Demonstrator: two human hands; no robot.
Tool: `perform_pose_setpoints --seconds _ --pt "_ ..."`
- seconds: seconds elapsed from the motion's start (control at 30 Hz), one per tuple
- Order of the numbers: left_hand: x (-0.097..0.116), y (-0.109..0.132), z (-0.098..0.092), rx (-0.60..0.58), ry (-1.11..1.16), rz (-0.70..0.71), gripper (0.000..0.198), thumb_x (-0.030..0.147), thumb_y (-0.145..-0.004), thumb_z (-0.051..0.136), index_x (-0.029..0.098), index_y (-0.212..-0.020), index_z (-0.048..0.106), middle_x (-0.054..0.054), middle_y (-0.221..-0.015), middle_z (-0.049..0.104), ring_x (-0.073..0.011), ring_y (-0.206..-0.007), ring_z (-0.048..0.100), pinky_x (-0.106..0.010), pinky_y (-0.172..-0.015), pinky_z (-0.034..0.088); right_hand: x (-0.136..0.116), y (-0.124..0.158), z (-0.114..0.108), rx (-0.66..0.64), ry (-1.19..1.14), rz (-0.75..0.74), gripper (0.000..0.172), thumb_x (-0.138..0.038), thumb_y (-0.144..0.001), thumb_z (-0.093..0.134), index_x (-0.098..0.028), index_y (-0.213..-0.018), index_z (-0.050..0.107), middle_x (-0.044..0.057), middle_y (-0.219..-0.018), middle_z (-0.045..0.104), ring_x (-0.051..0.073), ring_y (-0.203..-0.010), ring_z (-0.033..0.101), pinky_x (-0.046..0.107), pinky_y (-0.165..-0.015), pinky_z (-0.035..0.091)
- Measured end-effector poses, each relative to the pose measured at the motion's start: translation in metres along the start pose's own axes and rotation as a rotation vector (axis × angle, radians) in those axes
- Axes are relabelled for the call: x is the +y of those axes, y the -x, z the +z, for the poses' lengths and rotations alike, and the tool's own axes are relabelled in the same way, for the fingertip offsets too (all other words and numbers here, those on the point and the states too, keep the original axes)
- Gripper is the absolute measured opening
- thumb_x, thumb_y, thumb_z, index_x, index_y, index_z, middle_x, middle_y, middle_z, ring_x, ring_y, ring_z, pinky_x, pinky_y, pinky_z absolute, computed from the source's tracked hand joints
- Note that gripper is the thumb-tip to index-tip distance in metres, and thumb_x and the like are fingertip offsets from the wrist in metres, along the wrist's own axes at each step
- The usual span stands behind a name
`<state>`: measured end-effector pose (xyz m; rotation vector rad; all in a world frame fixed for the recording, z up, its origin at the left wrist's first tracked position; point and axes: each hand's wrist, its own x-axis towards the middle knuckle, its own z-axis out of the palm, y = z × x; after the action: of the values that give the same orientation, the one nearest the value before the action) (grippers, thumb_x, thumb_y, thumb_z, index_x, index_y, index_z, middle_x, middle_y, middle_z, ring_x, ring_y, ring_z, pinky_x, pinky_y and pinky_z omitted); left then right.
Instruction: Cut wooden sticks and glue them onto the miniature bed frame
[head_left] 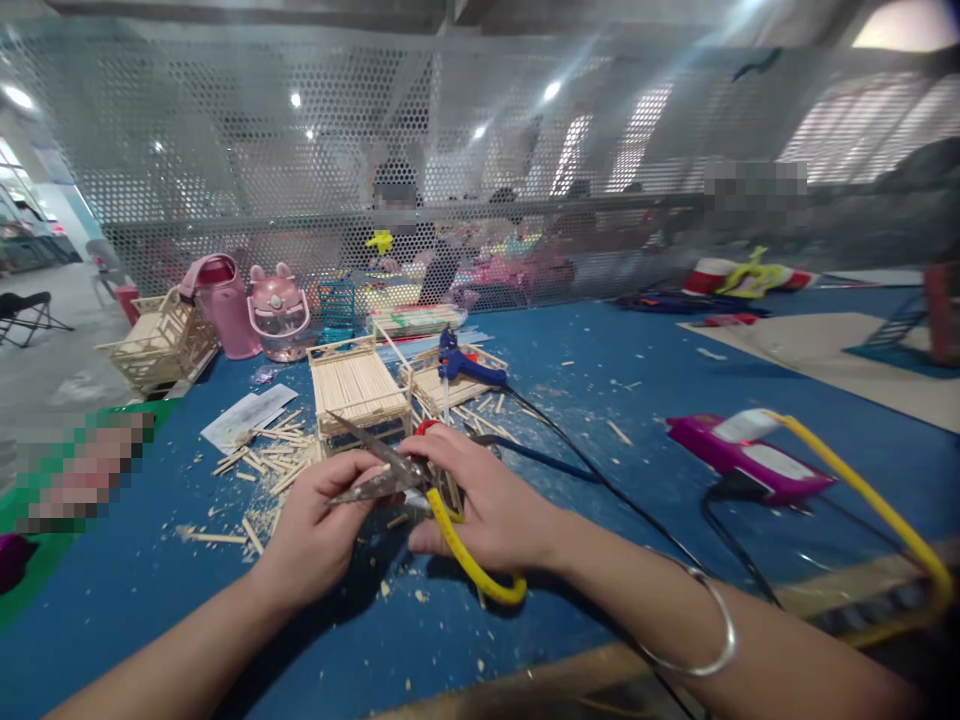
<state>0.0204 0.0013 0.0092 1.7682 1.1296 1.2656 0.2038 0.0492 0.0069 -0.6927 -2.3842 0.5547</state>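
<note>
My right hand (480, 500) grips yellow-handled scissors (397, 475), whose dark blades are spread and point left. My left hand (319, 520) is closed just under the blades, pinching something small that I cannot make out, probably a thin wooden stick. Both hands hover low over the blue table (585, 400). Right behind them stands a small stick-built frame (356, 390) of pale wood. Loose wooden sticks (270, 460) and chips lie scattered to the left of my hands.
A blue glue gun (461, 365) rests on another stick piece behind, its black cord trailing right. A magenta box (742, 460) with a yellow cable lies right. Pink containers (225, 305) and a stick basket (161, 340) stand far left. A mesh screen backs the table.
</note>
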Motion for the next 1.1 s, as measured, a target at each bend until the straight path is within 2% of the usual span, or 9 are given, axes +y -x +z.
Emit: perform_pose_setpoints --seconds 0.3,0.53,0.67,0.83,0.93,1.1 --pt "-0.0052 0.0034 -0.0003 -0.079 0.154 -0.132 0.022 0.032 -0.084 0.053 0.017 -0.072 0.064 -0.002 -0.068 0.066 -0.0133 -0.064 0.058 -0.023 -0.062 0.043 0.0007 0.0028 -0.0023 -0.003 0.073 -0.016 0.067 -0.052 -0.062 0.072 -0.016 -0.114 0.05 0.01 -0.099 0.051 0.023 -0.09 0.048 0.039 -0.081 0.042" --pt "-0.0056 0.0036 0.0019 -0.087 0.2 -0.146 0.03 0.041 -0.082 0.055 0.016 -0.067 0.061 -0.001 -0.063 0.061 -0.0126 -0.06 0.054 -0.022 -0.059 0.04 -0.0004 0.0025 -0.0042 -0.006 0.111 -0.036 0.068 -0.053 -0.062 0.07 -0.017 -0.115 0.05 0.01 -0.101 0.051 0.023 -0.092 0.048 0.04 -0.083 0.041" --pt "-0.0031 0.0038 0.0037 -0.07 0.124 -0.112 0.029 0.037 -0.084 0.052 0.016 -0.065 0.058 -0.001 -0.062 0.06 -0.013 -0.06 0.053 -0.023 -0.06 0.04 0.0006 0.0019 -0.0024 0.005 0.094 -0.041 0.068 -0.053 -0.061 0.071 -0.017 -0.114 0.05 0.009 -0.1 0.051 0.022 -0.09 0.048 0.038 -0.081 0.042" --pt "-0.003 0.0051 0.0064 0.041 -0.071 0.001 0.026 0.031 -0.088 0.043 0.019 -0.066 0.051 0.001 -0.062 0.054 -0.0133 -0.06 0.049 -0.023 -0.06 0.038 0.0024 0.001 0.0013 0.004 0.05 -0.055 0.067 -0.051 -0.063 0.072 -0.015 -0.115 0.049 0.01 -0.101 0.053 0.022 -0.09 0.048 0.038 -0.082 0.042" --pt "-0.0031 0.006 0.006 0.032 -0.102 -0.002 0.025 0.033 -0.088 0.042 0.02 -0.07 0.052 0.001 -0.063 0.053 -0.0139 -0.059 0.047 -0.023 -0.059 0.037 0.0025 0.0009 0.0021 0.01 0.059 -0.045 0.066 -0.05 -0.064 0.071 -0.016 -0.116 0.049 0.01 -0.102 0.053 0.022 -0.091 0.048 0.038 -0.082 0.042" --pt "-0.0022 0.0065 0.004 0.019 -0.126 -0.011 0.034 0.041 -0.088 0.039 0.02 -0.064 0.05 0.0 -0.06 0.052 -0.0145 -0.059 0.046 -0.023 -0.057 0.036 0.0028 0.0009 0.0025 0.014 0.065 -0.041 0.068 -0.052 -0.063 0.071 -0.018 -0.117 0.048 0.01 -0.103 0.052 0.023 -0.093 0.048 0.039 -0.083 0.042"
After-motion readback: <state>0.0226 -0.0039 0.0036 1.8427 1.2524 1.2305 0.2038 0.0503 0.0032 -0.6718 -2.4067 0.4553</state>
